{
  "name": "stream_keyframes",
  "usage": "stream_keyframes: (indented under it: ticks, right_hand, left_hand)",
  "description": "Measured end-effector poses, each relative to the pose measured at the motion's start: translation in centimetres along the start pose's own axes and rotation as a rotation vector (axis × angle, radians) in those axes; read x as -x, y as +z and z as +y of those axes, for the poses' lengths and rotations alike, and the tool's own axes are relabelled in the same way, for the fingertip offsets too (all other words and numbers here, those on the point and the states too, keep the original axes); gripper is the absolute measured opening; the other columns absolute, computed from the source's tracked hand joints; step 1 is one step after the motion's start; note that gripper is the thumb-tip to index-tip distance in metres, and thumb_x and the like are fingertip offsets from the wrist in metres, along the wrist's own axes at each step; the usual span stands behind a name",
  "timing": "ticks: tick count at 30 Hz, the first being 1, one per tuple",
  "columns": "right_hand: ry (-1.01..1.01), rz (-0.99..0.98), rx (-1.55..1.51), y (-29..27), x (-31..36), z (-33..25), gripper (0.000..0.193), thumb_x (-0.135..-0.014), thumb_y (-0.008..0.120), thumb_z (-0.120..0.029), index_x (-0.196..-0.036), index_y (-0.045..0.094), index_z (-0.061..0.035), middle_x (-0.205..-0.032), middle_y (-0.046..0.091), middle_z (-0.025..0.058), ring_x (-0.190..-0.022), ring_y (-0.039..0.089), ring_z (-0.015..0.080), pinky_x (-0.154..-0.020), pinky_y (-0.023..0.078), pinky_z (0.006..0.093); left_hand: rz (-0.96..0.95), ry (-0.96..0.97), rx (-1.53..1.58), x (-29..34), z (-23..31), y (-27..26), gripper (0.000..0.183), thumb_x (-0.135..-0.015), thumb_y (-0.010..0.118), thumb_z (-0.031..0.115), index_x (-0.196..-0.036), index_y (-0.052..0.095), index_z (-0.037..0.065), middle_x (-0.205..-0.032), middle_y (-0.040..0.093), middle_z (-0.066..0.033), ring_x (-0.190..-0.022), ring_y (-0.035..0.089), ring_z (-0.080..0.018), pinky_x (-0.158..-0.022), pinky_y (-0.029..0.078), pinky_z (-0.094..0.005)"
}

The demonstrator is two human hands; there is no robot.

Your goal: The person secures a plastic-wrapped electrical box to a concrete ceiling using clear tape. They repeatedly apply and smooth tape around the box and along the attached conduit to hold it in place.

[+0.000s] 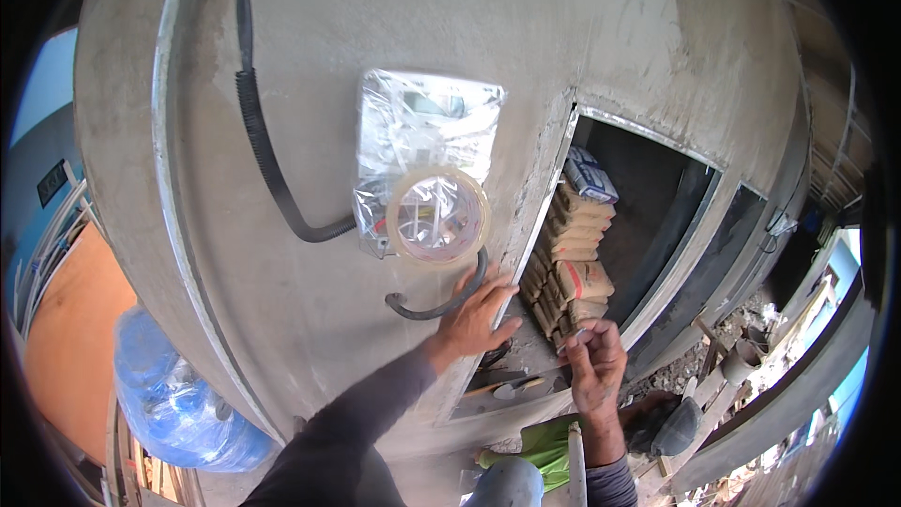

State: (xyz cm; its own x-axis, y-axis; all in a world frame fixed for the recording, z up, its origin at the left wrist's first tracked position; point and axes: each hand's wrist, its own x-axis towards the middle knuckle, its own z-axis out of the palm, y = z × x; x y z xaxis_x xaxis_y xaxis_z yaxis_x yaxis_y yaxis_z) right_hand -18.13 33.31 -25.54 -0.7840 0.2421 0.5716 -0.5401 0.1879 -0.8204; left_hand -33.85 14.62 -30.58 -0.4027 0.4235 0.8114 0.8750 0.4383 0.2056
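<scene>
On the grey plastered wall a box wrapped in clear plastic film is mounted. A roll of clear packing tape hangs flat against its lower part. My left hand rests with fingers stretched out on the wall below the roll, by the door opening's edge. Beside its wrist and fingers curves a short black conduit coming from under the box. My right hand, in front of the opening's lower part, is closed in a pinch. A small pale bit shows at its fingertips, too small to name.
A longer black corrugated conduit runs down the wall into the box's left side. Stacked brown sacks stand inside the opening, with a trowel near its sill. A blue plastic-wrapped bundle lies lower left; rubble and a bucket are right.
</scene>
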Motion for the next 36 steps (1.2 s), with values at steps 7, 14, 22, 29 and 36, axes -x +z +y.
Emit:
stream_keyframes:
  ticks: [7, 14, 22, 29, 36]
  right_hand:
    - [-0.513, -0.163, 0.142, 6.8, -6.3, -14.2, 0.014, -0.100, 0.065, 0.001, -0.112, 0.058, 0.0007, -0.089, 0.071, 0.0068, -0.079, 0.067, 0.0113, -0.071, 0.055, 0.0262]
    - [-0.826, -0.370, 0.516, 14.5, -13.1, -20.1, 0.013, -0.096, 0.068, 0.001, -0.105, 0.058, -0.0012, -0.085, 0.070, 0.0122, -0.076, 0.071, 0.0221, -0.068, 0.055, 0.0317]
    - [-0.774, -0.455, 0.867, 17.1, -15.1, -22.0, 0.014, -0.095, 0.068, 0.000, -0.102, 0.056, -0.0017, -0.073, 0.066, 0.0142, -0.067, 0.068, 0.0252, -0.063, 0.051, 0.0377]
    - [-0.864, -0.501, 1.022, 16.9, -15.8, -21.9, 0.018, -0.091, 0.069, -0.002, -0.102, 0.056, -0.0017, -0.080, 0.068, 0.0233, -0.077, 0.068, 0.0451, -0.067, 0.053, 0.0470]
    - [-0.799, -0.493, 1.000, 16.8, -16.8, -22.2, 0.014, -0.093, 0.069, -0.001, -0.102, 0.058, -0.0023, -0.077, 0.068, 0.0167, -0.070, 0.071, 0.0310, -0.064, 0.052, 0.0398]
  left_hand:
    - [0.741, -0.438, 1.250, 1.9, 9.7, -9.2, 0.038, -0.102, 0.069, 0.024, -0.128, 0.054, 0.000, -0.126, 0.063, -0.0135, -0.119, 0.062, -0.0228, -0.103, 0.050, -0.0382]
    - [0.790, -0.853, 1.270, -2.1, 10.1, -15.8, 0.058, -0.107, 0.052, 0.050, -0.145, 0.049, 0.006, -0.138, 0.055, -0.0079, -0.128, 0.053, -0.0211, -0.107, 0.043, -0.0448]
    - [0.647, -0.670, 1.340, -4.7, 9.9, -15.1, 0.058, -0.106, 0.055, 0.056, -0.134, 0.062, 0.005, -0.128, 0.066, -0.0066, -0.120, 0.058, -0.0167, -0.102, 0.046, -0.0392]
    - [0.760, -0.568, 1.612, -8.5, 10.2, -14.9, 0.046, -0.106, 0.062, 0.040, -0.114, 0.054, -0.004, -0.094, 0.070, -0.0138, -0.077, 0.069, -0.0158, -0.064, 0.054, -0.0276]
    - [0.764, -0.592, 1.629, -9.3, 10.4, -15.0, 0.051, -0.104, 0.062, 0.035, -0.132, 0.044, -0.004, -0.101, 0.070, -0.0193, -0.072, 0.071, -0.0202, -0.060, 0.056, -0.0297]
